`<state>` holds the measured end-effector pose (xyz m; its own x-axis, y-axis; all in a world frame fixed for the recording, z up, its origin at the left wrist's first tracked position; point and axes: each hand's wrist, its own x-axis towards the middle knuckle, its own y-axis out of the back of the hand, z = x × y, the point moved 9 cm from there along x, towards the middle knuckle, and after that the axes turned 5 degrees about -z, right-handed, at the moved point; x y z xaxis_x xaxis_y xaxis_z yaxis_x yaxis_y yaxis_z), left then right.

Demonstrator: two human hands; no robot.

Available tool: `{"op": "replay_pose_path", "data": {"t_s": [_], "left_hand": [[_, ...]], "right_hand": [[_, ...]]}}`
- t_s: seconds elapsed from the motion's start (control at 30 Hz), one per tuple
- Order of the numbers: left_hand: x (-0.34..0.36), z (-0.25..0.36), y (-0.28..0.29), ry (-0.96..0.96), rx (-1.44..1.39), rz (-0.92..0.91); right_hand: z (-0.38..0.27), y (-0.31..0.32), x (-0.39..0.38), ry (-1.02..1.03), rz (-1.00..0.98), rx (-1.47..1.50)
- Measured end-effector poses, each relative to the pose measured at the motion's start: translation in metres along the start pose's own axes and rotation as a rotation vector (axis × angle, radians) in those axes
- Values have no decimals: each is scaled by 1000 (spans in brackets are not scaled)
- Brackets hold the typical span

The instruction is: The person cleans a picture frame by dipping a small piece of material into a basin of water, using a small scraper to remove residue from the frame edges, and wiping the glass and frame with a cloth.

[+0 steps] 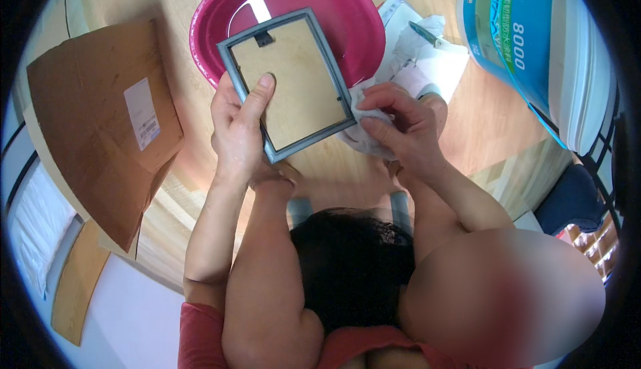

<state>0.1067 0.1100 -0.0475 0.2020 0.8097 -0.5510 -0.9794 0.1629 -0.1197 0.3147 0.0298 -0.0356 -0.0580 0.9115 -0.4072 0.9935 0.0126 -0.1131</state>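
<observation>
A grey rectangular photo frame [294,89] is held tilted over a magenta plastic basin [207,15], its tan backing board facing up with a small dark tab at the top. My left hand [240,129] grips the frame's left side, thumb across the backing. My right hand [407,129] pinches a white cloth [364,139] against the frame's right edge near the lower corner. Behind that hand lie white papers [454,62] and crumpled white tissue [407,52] with a greenish slim object [424,33] on them.
A brown cardboard piece [87,102] with a white label stands at the left on the wooden floor [334,175]. A large white-and-blue bucket [574,62] with a blue handle is at the upper right. A dark object [567,199] sits beyond it. My bare legs fill the lower middle.
</observation>
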Motion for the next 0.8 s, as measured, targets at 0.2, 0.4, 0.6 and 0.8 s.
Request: {"op": "replay_pose_path", "data": {"t_s": [0.2, 0.4, 0.6, 0.8], "left_hand": [[-9, 6, 9, -177, 42, 161], [-12, 9, -5, -299, 65, 222], [-6, 3, -3, -215, 28, 160], [-11, -5, -7, 133, 146, -173]], "right_hand": [[11, -5, -3, -261, 83, 139], [1, -45, -2, -126, 67, 5], [2, -68, -16, -18, -374, -202], [44, 21, -19, -369, 69, 10]]}}
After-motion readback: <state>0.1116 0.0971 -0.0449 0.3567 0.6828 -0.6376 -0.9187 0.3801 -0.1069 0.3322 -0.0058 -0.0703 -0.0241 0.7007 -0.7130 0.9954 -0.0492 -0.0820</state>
